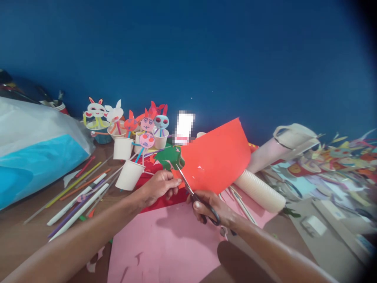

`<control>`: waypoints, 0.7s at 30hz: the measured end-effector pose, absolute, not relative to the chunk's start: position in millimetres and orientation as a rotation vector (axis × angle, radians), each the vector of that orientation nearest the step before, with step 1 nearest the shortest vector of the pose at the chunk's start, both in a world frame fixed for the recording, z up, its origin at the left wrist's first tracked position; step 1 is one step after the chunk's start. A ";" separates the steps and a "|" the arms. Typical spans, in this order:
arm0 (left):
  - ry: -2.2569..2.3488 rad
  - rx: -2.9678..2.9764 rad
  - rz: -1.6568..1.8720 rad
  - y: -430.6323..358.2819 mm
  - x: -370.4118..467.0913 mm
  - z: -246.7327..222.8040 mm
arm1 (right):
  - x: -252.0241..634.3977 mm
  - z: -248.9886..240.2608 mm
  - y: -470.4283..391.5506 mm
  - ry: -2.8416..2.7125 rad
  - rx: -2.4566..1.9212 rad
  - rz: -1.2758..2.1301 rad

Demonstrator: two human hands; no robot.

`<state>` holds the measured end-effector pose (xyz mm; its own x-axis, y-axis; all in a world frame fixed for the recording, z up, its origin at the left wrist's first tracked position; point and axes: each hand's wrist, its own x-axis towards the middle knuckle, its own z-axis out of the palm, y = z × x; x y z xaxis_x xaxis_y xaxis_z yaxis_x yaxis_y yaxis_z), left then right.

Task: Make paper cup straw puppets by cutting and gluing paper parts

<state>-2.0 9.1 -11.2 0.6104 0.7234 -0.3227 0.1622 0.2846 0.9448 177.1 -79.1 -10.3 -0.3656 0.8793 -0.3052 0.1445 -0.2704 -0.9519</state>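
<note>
My right hand (pixel 207 208) is closed round the handles of black-handled scissors (pixel 188 185), whose blades point up and left. The blade tips lie by the lower left edge of a large orange-red sheet (pixel 216 157). Just left of the blades, my left hand (pixel 163 184) is closed in a pinch at the orange sheet's lower corner; exactly what its fingertips hold is hard to make out. A cut green piece of paper (pixel 171 157) lies behind both hands. Below them is a pink sheet (pixel 165 243), with a dark red sheet (pixel 147 196) partly under my left hand.
White paper cups (pixel 129 175) with paper animal faces (pixel 147 140) stand behind and left. Pens and coloured sticks (pixel 79 204) lie at left beside a plastic bag (pixel 41 149). A stack of cups (pixel 260 190), a pitcher (pixel 277 145) and paper scraps (pixel 347 169) are at right.
</note>
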 end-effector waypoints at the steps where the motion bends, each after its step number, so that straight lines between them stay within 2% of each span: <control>1: 0.873 1.251 0.444 9.3 -2.1 -11.5 | 176.8 -10.6 -79.0 -1.406 -1.300 1.681; 21: 0.753 1.199 0.342 12.1 -3.9 -12.9 | 175.5 -11.8 -81.7 -1.352 -1.349 1.643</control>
<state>-3.9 12.1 -12.9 0.7141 0.6108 -0.3422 0.1439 0.3503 0.9255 175.5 -81.7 -11.8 -0.2933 0.9008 -0.3203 0.1409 -0.2907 -0.9464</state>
